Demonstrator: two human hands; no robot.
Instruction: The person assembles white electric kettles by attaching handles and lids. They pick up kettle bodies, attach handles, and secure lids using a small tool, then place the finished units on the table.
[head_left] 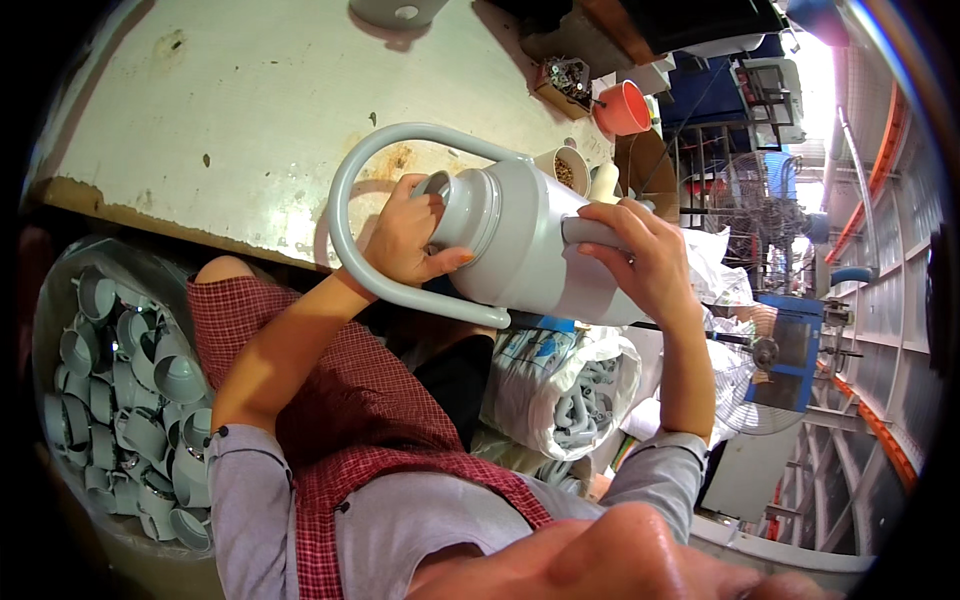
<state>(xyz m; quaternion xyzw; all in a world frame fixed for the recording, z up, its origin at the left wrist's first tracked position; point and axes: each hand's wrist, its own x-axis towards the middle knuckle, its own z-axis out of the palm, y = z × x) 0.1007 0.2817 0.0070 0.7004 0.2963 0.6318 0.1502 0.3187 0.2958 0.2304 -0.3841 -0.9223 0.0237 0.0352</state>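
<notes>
A large light-grey jug-like vessel (535,240) lies tilted on its side at the table's near edge, its neck toward the left. A long rounded loop handle (345,190) swings out around the neck. My left hand (405,240) reaches through that loop and grips the neck's rim, fingers curled at the opening and thumb along the outside. On the vessel's side, my right hand (645,250) is closed around a grey tubular grip (592,233). The far end of the vessel is partly hidden by my right hand and wrist.
Beyond the vessel are a tub of small brown pieces (568,170), a red cup (622,108) and a box of metal parts (566,82). A bag of grey cup-shaped parts (140,400) stands left; a white sack of curved grey parts (585,405) sits right. Fans (765,355) stand farther right.
</notes>
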